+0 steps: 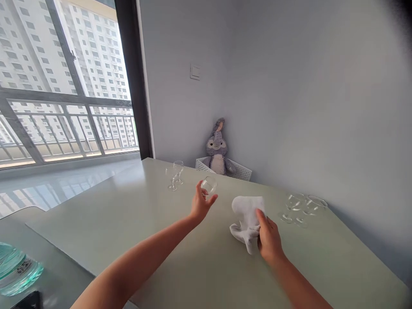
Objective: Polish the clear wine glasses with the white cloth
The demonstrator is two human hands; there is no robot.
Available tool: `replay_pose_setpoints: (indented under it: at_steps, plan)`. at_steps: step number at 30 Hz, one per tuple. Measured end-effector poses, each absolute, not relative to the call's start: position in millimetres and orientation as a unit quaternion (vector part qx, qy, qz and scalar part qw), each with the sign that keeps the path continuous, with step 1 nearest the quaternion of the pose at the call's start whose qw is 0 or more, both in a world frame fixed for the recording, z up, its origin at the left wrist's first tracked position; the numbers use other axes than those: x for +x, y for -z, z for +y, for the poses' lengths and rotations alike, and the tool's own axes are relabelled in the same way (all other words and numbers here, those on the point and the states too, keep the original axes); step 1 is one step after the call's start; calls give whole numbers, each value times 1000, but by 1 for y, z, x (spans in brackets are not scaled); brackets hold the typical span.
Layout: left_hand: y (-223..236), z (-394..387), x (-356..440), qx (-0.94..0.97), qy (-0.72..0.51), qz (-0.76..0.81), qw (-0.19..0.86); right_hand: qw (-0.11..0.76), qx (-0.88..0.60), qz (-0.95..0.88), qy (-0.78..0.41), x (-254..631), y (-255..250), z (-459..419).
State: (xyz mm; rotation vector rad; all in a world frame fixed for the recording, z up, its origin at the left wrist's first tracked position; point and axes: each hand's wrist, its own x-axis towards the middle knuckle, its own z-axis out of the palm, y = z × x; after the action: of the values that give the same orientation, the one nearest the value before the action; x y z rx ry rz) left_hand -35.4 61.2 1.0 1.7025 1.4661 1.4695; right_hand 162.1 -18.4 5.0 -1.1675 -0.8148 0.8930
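My left hand point(201, 204) is reached out over the table with its fingers and thumb around a clear stemmed glass point(210, 183). The bowl shows past my fingertips, while the lower part of this glass is mostly hidden. Closer to me on the right, my right hand point(269, 238) grips a white cloth point(247, 214), thumb on top, with the folds hanging down over the tabletop. Cloth and held glass are apart.
Two clear stemmed glasses point(179, 171) stand at the far left of the pale table point(154, 253), and two more glasses point(294, 201) by the right wall. A plush toy point(217, 150) sits in a white basket point(243, 171) behind. A greenish bottle point(19, 270) lies lower left.
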Motion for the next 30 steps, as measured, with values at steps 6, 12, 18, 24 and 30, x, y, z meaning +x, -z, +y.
replay_pose_setpoints:
  at_steps: [6,12,18,24,30]
  plan:
    - [25,38,6,716,-449,503,178,693,-525,-344,-354,165,-21,-21]
    - [40,39,3,779,-447,438,41,633,-544,-449,-319,148,-21,-30]
    - [37,36,3,814,-422,399,-19,596,-518,-514,-336,144,-27,-36]
    - [37,42,-4,807,-418,418,-14,486,-479,-665,-304,144,-31,-37]
    - [39,47,-11,857,-368,358,52,243,-496,-831,63,161,-33,-31]
